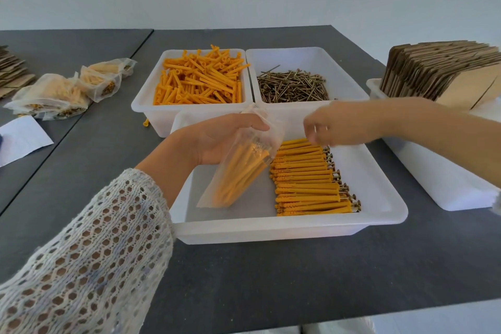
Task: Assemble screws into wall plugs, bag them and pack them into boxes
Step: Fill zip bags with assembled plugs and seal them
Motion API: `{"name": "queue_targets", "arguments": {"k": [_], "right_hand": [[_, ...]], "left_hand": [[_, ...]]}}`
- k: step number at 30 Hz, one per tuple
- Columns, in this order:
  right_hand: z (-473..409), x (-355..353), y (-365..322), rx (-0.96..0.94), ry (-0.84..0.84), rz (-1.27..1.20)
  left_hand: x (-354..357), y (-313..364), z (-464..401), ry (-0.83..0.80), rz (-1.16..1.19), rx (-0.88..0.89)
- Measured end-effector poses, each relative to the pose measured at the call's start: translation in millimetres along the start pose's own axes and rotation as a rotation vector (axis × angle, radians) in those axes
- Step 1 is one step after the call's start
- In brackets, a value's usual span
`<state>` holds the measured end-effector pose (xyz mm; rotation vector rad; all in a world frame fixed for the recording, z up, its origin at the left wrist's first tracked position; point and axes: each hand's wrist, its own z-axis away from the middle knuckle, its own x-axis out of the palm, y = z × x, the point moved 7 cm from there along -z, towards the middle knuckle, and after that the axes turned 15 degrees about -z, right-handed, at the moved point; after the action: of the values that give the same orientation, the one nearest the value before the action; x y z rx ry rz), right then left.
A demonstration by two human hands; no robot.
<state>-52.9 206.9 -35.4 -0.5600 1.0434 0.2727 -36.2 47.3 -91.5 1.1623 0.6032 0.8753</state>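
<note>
Head view, one entry. Table point(244, 266), dark grey, carrying white trays. Front tray point(379, 214): a row of assembled plugs point(303, 179), orange, lying side by side, long axes running left to right, screw heads toward the right wall. Left hand point(217, 141): palm up over the tray's left half, its grip closed on the neck of a clear bag point(238, 168) between thumb and fingers; the bag hangs slanted, mouth up and away, bottom down toward the viewer, and already holds several plugs lying along its length. Right hand point(333, 125): reaching in from the right, hovering just above the far end of the row, fingers curled downward; blurred, so whether its grip holds a plug cannot be told. Relation that matters: the row lies just right of the bag and directly below the right hand, which is the nearer one; the bag mouth sits to that hand's left, close by. Judged step: bagging, part done. Rear trays: loose plugs point(198, 81), loose screws point(292, 87). Far left: filled bags point(65, 89). Far right: flat cartons point(439, 70) standing in a tray.
</note>
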Motion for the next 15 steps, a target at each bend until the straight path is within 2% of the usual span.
{"name": "queue_targets", "arguments": {"k": [2,3,11,15], "right_hand": [[7,34,7,0.066,-0.184,0.043],[11,48,7,0.074,-0.222,0.062],[9,85,6,-0.021,-0.125,0.343],[11,91,8,-0.061,-0.131,0.538]], "left_hand": [[0,0,0,-0.010,0.010,0.001],[0,-1,0,-0.007,0.011,-0.001],[-3,-3,-1,0.028,-0.012,-0.015],[-4,-3,-1,0.057,-0.025,-0.023]]}}
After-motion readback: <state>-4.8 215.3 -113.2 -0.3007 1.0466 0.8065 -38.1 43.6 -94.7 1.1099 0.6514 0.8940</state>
